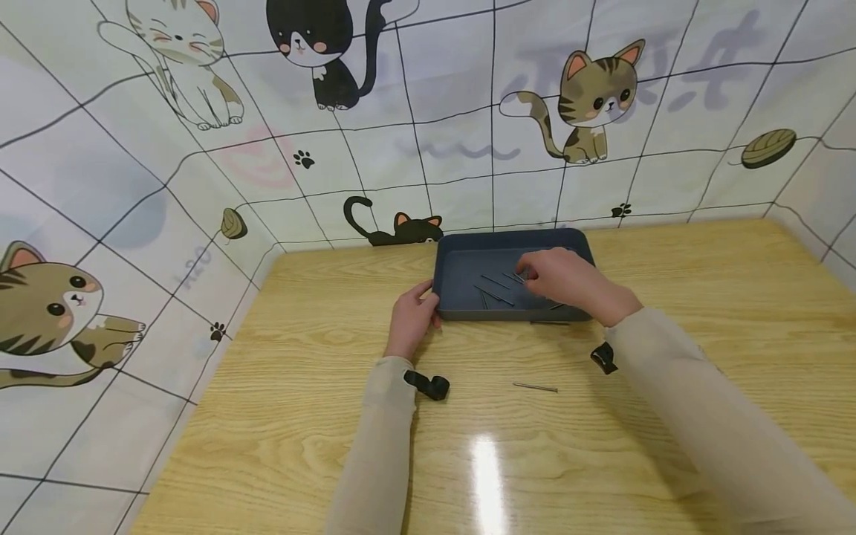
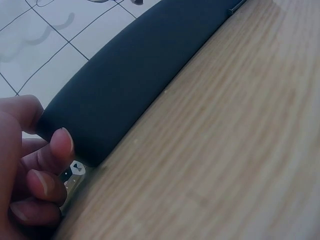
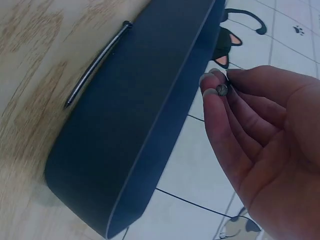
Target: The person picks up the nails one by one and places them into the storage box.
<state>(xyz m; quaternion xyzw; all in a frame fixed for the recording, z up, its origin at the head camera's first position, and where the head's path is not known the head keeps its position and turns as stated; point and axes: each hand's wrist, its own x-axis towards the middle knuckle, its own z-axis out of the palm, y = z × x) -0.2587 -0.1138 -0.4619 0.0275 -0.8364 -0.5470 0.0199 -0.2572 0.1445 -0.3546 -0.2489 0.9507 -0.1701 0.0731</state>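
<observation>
A dark blue-grey rectangular tray stands on the wooden table, several thin metal nails scattered on its bottom. At its near left corner, my left hand grips the wall, thumb toward the rim and fingers bent at the outside; the left wrist view shows these fingers against the tray's end. Over the right half of the tray, my right hand pinches a nail between thumb and fingertips. Only the nail's round head shows in the right wrist view; its shank is hidden by the fingers.
One nail lies on the table in front of the tray. Another nail lies along the foot of the tray's front wall. A cat-patterned cloth hangs right behind the tray and along the left side.
</observation>
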